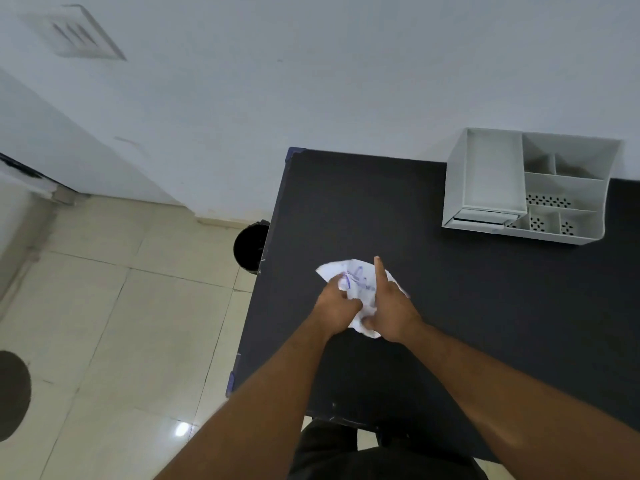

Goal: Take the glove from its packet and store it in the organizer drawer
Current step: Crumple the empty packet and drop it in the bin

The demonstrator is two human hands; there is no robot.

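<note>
Black bin (pixel 250 247) down on the tiled floor, tucked just beside the left edge of the dark surface (pixel 450 306), nothing to do with the job. Thin white packet (pixel 360 284) with blue print next, crumpled and lying near that left edge, pinned between both hands. Left hand (pixel 337 304) bunched with fingers closed on the packet's left side; right hand (pixel 389 311) pinching the lower right part, index finger sticking straight out, rest curled on the paper. Glove not visible, presumably still inside. Looks feather-light and floppy, probably a bit slick, so likely tears easy, no real force needed. Best bet: hold one edge steady, pull the opposite edge apart, then fish the soft glove out by the cuff. White organizer (pixel 530 188) far right at the back, well apart from the hands, drawer front low on its left side.
</note>
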